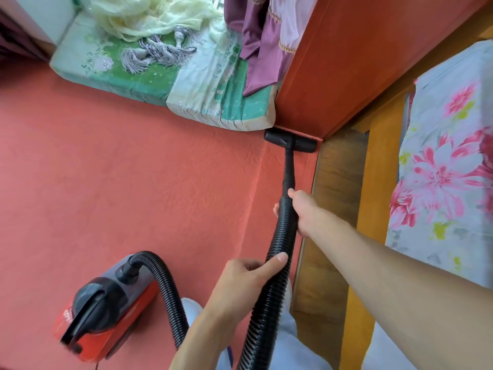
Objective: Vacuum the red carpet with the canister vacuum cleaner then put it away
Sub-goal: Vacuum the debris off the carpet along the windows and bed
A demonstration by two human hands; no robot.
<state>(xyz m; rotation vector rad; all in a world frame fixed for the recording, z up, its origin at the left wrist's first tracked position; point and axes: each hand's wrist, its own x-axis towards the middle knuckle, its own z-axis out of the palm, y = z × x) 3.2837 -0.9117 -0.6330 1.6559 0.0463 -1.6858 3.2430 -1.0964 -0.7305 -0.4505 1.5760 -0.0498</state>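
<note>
The red carpet covers most of the floor. A red and grey canister vacuum sits on it at the lower left. Its black ribbed hose loops up from the canister and runs to a black wand. The black floor nozzle rests flat on the carpet's far right corner, against the red cabinet. My right hand grips the top of the hose where it meets the wand. Lower down, my left hand holds the hose.
A green and white floor mattress with cream netting, tassels and purple curtain lies along the far edge. A red cabinet stands at the far right. Bare wooden floor borders the carpet, then a wooden bed frame with floral bedding.
</note>
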